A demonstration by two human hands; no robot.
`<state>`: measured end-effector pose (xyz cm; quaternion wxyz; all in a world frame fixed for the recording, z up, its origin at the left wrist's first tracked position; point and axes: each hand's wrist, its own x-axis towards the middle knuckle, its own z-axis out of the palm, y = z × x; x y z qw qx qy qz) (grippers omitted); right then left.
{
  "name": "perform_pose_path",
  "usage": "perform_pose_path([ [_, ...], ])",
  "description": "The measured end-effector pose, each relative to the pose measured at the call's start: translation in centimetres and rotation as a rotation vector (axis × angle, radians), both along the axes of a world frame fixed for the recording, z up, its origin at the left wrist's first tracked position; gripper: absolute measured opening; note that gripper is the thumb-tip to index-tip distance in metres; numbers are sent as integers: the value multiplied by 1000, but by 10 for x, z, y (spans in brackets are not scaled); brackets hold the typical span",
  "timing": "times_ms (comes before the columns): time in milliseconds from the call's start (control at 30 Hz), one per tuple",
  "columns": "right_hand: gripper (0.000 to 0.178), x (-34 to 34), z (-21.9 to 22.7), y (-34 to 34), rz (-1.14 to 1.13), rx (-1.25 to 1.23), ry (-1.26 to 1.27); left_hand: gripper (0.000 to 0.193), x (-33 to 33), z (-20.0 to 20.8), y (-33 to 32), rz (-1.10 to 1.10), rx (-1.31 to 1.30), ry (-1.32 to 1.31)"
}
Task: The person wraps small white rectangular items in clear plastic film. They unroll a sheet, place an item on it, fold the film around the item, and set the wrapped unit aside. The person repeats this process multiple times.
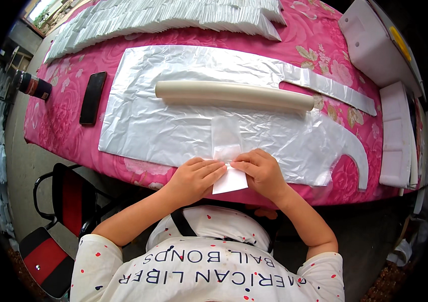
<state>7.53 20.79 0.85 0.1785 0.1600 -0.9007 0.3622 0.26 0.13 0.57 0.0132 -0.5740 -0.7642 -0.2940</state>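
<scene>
Near the table's front edge, my left hand (200, 176) and my right hand (259, 172) meet over a small white slip (230, 182). The left fingers lie close together along its upper left side. On the right, thumb and fingers pinch its upper right edge. A translucent white strip (226, 132) runs from my fingertips away over a large silvery-white plastic bag (148, 121) with cut-out handles. Whether slip and strip are one piece, I cannot tell. Across the bag, beyond my hands, lies a cream-coloured tube (234, 94).
Long rows of folded white packets (173, 17) line the far side of the pink flowered tablecloth (57, 118). A black phone (93, 98) and a dark jar (35, 85) are at the left. White foam boxes (395, 133) stand right; black-and-red chairs (70, 199) sit lower left.
</scene>
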Motion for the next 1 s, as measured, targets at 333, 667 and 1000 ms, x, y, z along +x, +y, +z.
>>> perform_pose_path([
  [333, 23, 7, -5, 1, -10, -7, 80, 33, 1, -1, -3, 8, 39, 7],
  [667, 13, 2, 0, 4, -21, -99, -157, 26, 0, -1, 0, 104, 105, -159],
  [1000, 27, -39, 17, 3, -280, -210, -788, 61, -28, 22, 27, 526, -125, -824],
])
